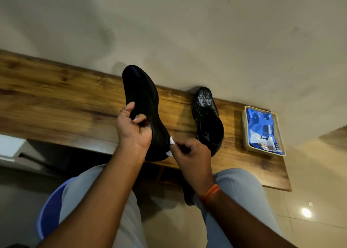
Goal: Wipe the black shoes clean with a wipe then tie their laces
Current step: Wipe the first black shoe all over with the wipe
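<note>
Held sole-out above the wooden shelf (pixel 56 93), the stiff, light black shoe (pixel 144 105) sits gripped at its waist by the left hand (pixel 132 129) while right hand (pixel 191 152) fingers pinch the soft wipe (pixel 171 141) against its heel.

Both hands raised: left hand (pixel 133 130) curled gripping, right hand (pixel 191 151) pinching.

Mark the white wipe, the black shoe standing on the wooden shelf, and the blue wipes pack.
white wipe (pixel 171 141): head view, exposed upper fold.
black shoe standing on the wooden shelf (pixel 204 102): head view, glossy toe upper.
blue wipes pack (pixel 260 124): head view, pack's middle.
</note>
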